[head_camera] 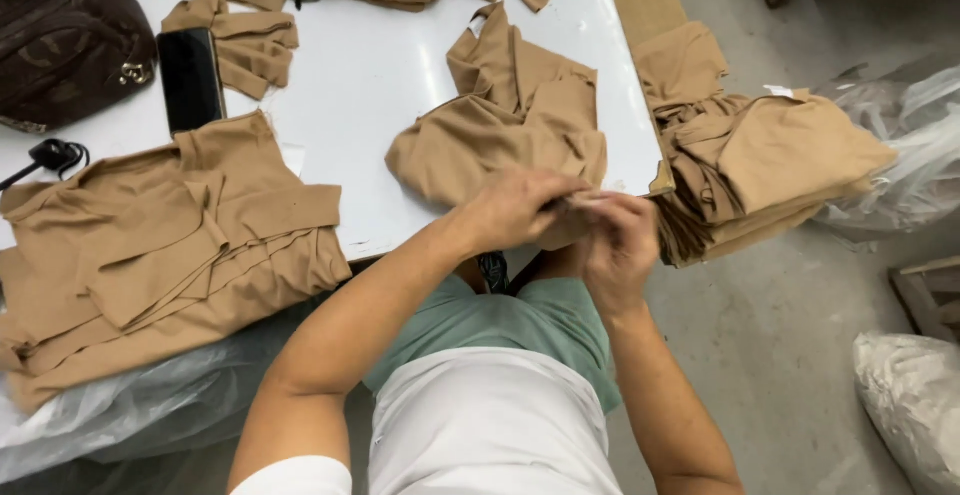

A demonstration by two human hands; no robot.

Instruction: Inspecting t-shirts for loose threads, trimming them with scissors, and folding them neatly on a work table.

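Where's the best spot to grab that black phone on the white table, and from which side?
Probably the black phone by its two long edges, from above. It lies flat on the white table; tan fabric strips sit along its right edge, so slide fingers in carefully there.

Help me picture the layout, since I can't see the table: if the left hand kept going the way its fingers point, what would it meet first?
The left hand points toward the right hand, which it would likely meet first.
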